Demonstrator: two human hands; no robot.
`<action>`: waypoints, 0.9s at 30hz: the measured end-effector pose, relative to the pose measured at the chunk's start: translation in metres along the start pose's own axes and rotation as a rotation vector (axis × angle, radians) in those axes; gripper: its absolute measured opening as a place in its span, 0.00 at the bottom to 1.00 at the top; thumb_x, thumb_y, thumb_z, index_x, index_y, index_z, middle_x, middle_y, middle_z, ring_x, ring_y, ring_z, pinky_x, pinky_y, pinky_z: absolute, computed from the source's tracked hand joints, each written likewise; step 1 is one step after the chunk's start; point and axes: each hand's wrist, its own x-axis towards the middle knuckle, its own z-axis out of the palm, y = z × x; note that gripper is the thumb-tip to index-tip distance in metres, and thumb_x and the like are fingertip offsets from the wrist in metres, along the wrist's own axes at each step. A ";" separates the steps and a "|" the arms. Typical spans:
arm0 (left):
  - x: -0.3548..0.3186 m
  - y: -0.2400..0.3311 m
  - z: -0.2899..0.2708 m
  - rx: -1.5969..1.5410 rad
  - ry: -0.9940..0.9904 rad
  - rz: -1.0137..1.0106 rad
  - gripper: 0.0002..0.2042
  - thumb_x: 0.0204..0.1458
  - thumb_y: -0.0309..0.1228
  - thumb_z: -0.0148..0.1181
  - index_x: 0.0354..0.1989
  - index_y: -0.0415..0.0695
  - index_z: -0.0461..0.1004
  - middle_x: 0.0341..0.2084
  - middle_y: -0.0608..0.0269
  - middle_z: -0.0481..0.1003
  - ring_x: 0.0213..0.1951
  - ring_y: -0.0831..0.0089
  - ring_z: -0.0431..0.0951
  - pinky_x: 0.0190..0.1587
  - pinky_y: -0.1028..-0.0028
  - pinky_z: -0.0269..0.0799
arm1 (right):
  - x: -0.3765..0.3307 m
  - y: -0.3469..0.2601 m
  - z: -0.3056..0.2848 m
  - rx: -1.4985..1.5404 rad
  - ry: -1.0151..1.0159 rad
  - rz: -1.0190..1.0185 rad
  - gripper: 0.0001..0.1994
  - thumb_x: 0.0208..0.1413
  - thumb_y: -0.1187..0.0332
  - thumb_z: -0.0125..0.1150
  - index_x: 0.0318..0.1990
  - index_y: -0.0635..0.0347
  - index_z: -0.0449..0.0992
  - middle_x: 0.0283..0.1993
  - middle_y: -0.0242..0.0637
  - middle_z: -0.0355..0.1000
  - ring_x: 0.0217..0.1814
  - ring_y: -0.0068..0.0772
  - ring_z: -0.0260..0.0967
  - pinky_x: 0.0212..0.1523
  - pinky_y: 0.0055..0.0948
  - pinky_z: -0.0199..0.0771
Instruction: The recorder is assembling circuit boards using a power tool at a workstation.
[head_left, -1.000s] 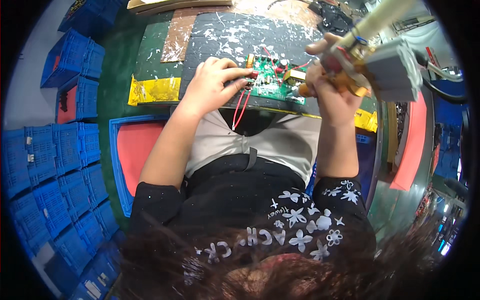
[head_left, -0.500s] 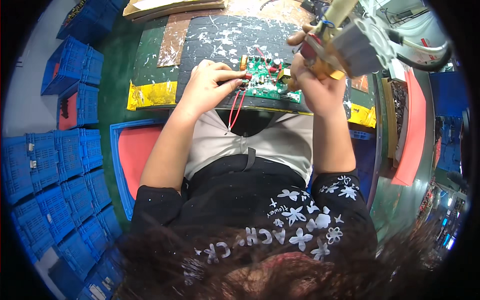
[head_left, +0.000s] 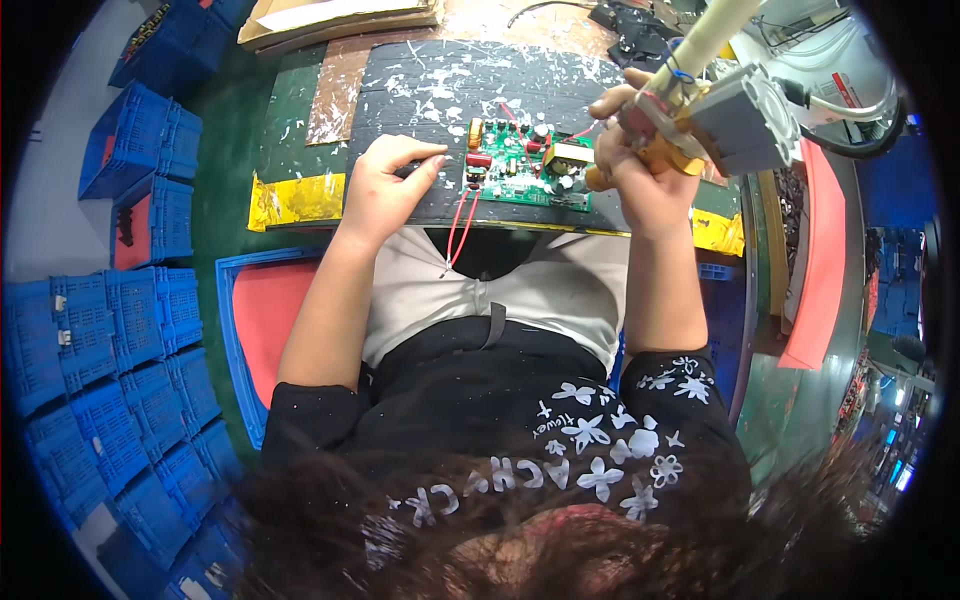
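Centrally, the left hand rests fingers curled beside the green circuit board, while the right hand grips a glue gun at upper right.

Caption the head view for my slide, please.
Left hand steadies a green circuit board while right hand grips a glue gun.

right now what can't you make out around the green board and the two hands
- Head view: the tip of the grey and brass hand tool is hidden behind the right hand, so whether it touches the green circuit board is unclear.
- What the left hand pinches at the board's edge is covered by its fingers.
- The board's small parts are too small to identify.
- The red wires' lower ends vanish against the lap.
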 end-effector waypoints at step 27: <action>0.003 0.008 -0.003 -0.001 -0.004 -0.155 0.05 0.47 0.25 0.60 0.32 0.39 0.76 0.29 0.60 0.76 0.31 0.74 0.75 0.34 0.76 0.70 | 0.007 0.006 0.004 -1.253 -0.452 0.540 0.24 0.48 0.52 0.61 0.46 0.61 0.72 0.48 0.49 0.69 0.49 0.48 0.68 0.49 0.37 0.68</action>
